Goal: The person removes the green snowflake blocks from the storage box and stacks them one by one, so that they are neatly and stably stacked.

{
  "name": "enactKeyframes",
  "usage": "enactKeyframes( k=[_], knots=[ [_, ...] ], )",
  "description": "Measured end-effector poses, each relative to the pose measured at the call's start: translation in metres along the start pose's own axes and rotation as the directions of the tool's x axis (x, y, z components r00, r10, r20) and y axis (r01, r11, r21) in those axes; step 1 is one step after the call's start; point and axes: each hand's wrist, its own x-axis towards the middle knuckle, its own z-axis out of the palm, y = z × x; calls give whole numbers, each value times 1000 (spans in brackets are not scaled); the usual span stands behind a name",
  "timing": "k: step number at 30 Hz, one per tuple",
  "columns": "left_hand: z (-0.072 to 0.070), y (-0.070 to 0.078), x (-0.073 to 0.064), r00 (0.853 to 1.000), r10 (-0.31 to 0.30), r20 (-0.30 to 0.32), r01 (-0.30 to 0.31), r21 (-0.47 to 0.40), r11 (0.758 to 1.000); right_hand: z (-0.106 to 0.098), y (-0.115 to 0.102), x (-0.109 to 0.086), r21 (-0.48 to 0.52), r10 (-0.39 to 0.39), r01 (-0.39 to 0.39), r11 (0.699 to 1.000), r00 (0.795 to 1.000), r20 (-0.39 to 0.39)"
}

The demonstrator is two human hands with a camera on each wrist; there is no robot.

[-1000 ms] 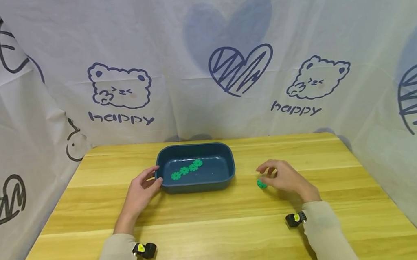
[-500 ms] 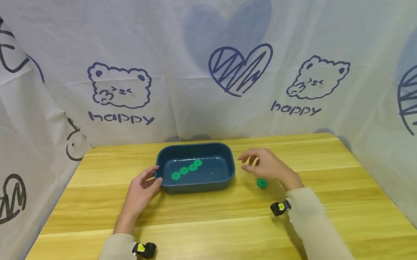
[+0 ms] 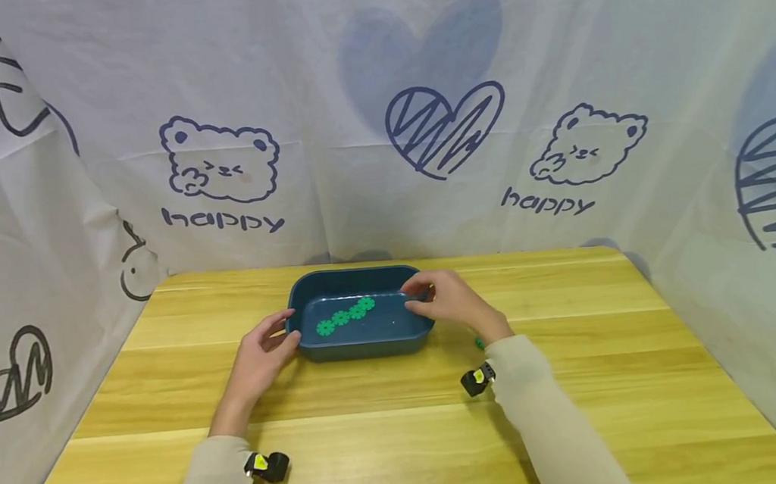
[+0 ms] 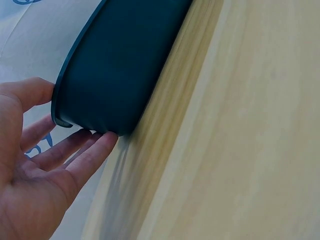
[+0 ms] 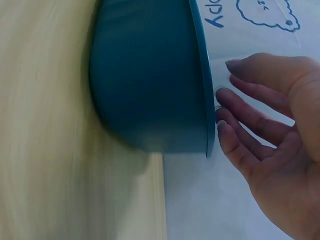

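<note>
A dark blue plastic bin sits on the table. Inside, toward its left half, several green snowflake-shaped building discs lie in a slanting row. My left hand touches the bin's left end. In the left wrist view, its thumb is at the rim and its fingertips rest against the outer wall. Over the bin's right rim is my right hand, fingers loosely bent. The right wrist view shows nothing between its thumb and fingers. Another green disc lies on the table, mostly hidden by the right wrist.
The light wooden table ends at a white cloth backdrop with drawn bears and hearts, which also hangs along both sides. A small black camera is strapped to each wrist.
My right hand has moved left from the loose green disc, which stays on the table, to above the bin's right rim. My left hand keeps its place at the bin.
</note>
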Motion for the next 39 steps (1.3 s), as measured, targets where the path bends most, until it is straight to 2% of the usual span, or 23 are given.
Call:
enactKeyframes(
  k=[13, 19, 27, 35, 39],
  knots=[
    [-1, -2, 0, 1000, -2, 0, 2, -2, 1000, 32, -6, 35, -6, 5, -4, 1000, 994, 110],
    [0, -2, -1, 1000, -3, -1, 3, -12, 1000, 46, -10, 47, -32, 32, -28, 999, 988, 150],
    [2, -3, 0, 1000, -8, -3, 8, -11, 1000, 63, -9, 57, -65, 90, -80, 995, 982, 166],
    [1, 1, 0, 1000, -11, 3, 11, -32, 999, 70, -10, 64, -137, 80, -58, 989, 984, 159],
    [1, 0, 1, 1000, -8, 4, 8, -16, 1000, 69, -12, 65, -154, 78, -55, 987, 986, 149]
  ],
)
